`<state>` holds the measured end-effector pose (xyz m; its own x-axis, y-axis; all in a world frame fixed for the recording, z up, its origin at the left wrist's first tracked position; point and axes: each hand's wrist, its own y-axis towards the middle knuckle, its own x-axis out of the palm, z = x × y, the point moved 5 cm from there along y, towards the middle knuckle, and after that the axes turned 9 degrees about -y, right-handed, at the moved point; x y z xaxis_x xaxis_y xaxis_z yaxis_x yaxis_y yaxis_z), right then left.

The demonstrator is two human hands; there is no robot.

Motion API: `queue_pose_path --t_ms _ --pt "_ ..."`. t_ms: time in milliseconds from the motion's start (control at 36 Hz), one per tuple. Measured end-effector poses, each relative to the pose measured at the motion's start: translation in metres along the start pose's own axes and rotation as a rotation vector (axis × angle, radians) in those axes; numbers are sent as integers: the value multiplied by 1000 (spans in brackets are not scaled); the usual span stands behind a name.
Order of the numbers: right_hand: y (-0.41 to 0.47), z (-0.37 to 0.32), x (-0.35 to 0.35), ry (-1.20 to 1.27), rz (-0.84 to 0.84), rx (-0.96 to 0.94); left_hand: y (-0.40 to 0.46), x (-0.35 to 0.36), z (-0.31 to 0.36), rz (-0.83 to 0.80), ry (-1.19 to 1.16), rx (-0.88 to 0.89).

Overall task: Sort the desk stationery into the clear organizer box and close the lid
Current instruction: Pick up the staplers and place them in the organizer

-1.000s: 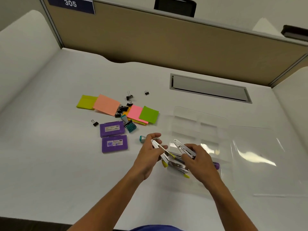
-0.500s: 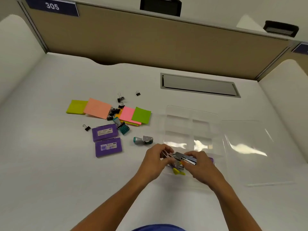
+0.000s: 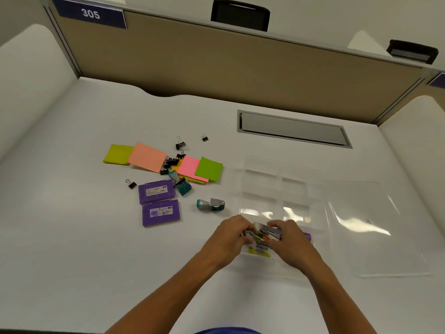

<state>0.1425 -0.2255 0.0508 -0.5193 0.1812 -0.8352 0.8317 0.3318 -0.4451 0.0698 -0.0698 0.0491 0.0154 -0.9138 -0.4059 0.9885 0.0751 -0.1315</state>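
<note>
Both hands grip small metal staplers over the near compartment of the clear organizer box [image 3: 279, 179]. Left hand [image 3: 230, 239]: fingers curled round the left stapler [image 3: 251, 235]. Right hand [image 3: 289, 239]: fingers curled round the right stapler [image 3: 271, 232], whose long axis runs roughly left to right, parallel to the desk's near edge. Which way each stapler's nose points cannot be told; the fingers cover most of both bodies.

Beneath the hands, yellow pieces [image 3: 258, 252] and a purple end [image 3: 307, 236] show in the same compartment; their full shapes are hidden. The box walls are transparent and hard to trace; the far compartments show only as faint dividers and glare. The clear lid [image 3: 375, 227] lies flat on the white desk [image 3: 72, 249] just right of the box, toward the desk's right edge.

Toward the left half of the desk:
- two purple cases [image 3: 159, 201], one nearer than the other, just apart;
- a teal and silver tool [image 3: 211, 204], lying on its side between the cases and the box;
- coloured sticky notes [image 3: 166, 162] in overlapping pads;
- black binder clips [image 3: 171, 162] clustered among the notes, with single clips scattered around them;
- a teal stamp [image 3: 182, 186] at the far case's right corner.

Printing on the case labels is too small to read.
</note>
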Motion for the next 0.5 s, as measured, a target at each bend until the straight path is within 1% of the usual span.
queue_pose_path --t_ms 167,250,333,444,500 --pt "2 -1 0 -6 32 6 1 3 3 -79 82 31" --pt "2 -3 -2 33 81 15 0 2 6 -76 123 69" --pt "2 -5 -1 0 114 5 -1 1 12 -50 192 140" --pt "5 -12 1 -20 105 13 -1 -1 10 -27 217 129" --pt "6 -15 1 -38 131 11 0 -2 11 -35 215 127"
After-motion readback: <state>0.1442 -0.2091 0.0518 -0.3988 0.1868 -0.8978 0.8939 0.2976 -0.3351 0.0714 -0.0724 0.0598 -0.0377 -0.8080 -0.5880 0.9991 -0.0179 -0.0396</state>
